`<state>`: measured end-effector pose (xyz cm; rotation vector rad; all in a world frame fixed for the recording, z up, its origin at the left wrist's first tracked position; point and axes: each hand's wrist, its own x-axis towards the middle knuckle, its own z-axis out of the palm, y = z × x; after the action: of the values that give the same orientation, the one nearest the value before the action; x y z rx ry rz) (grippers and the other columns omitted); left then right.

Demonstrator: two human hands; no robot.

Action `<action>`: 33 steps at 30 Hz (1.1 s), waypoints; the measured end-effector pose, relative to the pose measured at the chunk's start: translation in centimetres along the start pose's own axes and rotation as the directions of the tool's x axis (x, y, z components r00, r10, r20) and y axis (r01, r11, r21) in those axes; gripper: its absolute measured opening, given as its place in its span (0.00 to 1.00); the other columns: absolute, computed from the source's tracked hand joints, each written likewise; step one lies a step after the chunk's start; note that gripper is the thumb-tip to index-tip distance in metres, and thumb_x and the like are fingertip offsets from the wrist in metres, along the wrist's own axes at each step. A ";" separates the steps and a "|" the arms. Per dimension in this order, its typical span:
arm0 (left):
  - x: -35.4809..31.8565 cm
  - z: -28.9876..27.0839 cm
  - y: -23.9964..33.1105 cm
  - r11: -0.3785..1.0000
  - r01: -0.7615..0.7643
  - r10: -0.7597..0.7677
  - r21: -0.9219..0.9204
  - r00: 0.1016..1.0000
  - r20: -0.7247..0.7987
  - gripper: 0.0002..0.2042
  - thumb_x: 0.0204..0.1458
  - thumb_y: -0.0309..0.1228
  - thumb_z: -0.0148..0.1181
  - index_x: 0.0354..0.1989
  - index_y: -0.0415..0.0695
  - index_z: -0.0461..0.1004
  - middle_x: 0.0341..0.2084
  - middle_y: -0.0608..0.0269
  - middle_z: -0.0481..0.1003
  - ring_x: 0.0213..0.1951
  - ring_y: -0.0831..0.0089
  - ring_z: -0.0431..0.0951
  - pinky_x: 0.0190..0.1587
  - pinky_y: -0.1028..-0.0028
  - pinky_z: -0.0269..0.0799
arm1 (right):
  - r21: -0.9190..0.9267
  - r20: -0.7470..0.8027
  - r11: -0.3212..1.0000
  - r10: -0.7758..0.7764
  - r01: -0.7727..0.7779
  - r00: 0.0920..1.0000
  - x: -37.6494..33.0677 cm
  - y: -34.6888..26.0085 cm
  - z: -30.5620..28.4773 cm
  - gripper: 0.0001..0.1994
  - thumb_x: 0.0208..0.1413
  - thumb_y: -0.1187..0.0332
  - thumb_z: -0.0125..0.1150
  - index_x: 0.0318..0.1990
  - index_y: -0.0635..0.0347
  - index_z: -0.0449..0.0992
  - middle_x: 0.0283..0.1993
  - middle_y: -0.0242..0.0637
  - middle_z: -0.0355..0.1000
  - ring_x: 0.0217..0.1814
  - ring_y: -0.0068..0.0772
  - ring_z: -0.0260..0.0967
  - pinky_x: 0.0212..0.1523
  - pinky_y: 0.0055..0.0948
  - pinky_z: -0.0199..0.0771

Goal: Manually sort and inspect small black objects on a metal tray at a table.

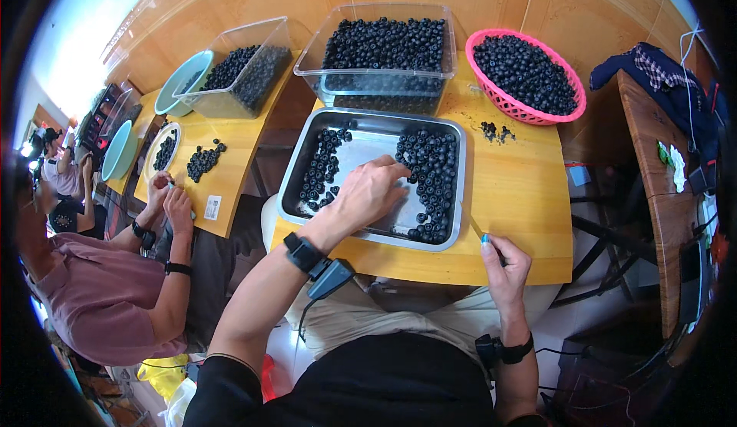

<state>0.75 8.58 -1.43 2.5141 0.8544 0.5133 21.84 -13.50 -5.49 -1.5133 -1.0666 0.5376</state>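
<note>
Head view, looking down: the left hand (368, 194) reaches forward from a bent forearm into a shallow metal tray (376, 124) that sits on a yellow wooden worktop (522, 196). The hand lies palm down over the bare middle of the tray, its fingers (395, 167) curled loosely together, with the tips touching the edge of the right-hand cluster of dark berries (430, 173); whether a berry is pinched between them cannot be told. A second, thinner band of berries (321, 167) lies along the tray's left side, apart from the hand. A dark band with a small device is strapped at the left wrist.

The right hand (503, 262) rests at the near edge of the worktop, just right of the tray, wrist bent upward, its fingers closed around a thin dark stick-like tool (484, 236) whose tip points toward the tray's corner.

Behind the tray stands a clear plastic bin (376, 81) full of berries, and to its right a pink basket (530, 108), also full. At the left, another person's two hands (170, 196) work at a neighbouring worktop that carries a white plate (163, 149) and a loose heap of berries (203, 160).
</note>
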 end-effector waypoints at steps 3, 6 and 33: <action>1.3 1.3 0.0 0.995 -0.053 0.052 0.090 0.999 0.005 0.13 0.53 0.28 0.65 0.46 0.39 0.80 0.42 0.49 0.79 0.43 0.48 0.81 0.47 0.57 0.78 | -0.015 -0.003 1.000 0.002 -0.002 1.000 0.0 -0.1 0.0 0.17 0.63 0.61 0.66 0.43 0.73 0.81 0.29 0.35 0.74 0.31 0.22 0.67 0.33 0.24 0.67; 2.0 1.9 -0.1 0.994 -0.031 0.029 0.109 0.999 0.022 0.11 0.53 0.28 0.65 0.43 0.38 0.80 0.40 0.49 0.79 0.41 0.47 0.81 0.45 0.56 0.77 | 0.000 -0.019 1.000 -0.014 0.014 1.000 -0.1 0.1 0.1 0.17 0.63 0.61 0.67 0.43 0.73 0.81 0.29 0.36 0.74 0.30 0.22 0.67 0.33 0.25 0.67; -4.7 0.6 3.3 -0.139 0.255 -0.283 -0.957 0.916 0.285 0.10 0.64 0.25 0.60 0.52 0.40 0.78 0.40 0.60 0.80 0.41 0.73 0.82 0.47 0.74 0.84 | 0.011 -0.005 1.000 -0.029 0.029 1.000 0.1 -0.5 0.2 0.16 0.62 0.63 0.67 0.43 0.72 0.82 0.29 0.36 0.75 0.30 0.23 0.68 0.32 0.25 0.67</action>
<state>-0.86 3.05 -1.19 0.7894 0.5411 0.6559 21.55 -13.28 -5.03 -1.4868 -1.0783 0.5190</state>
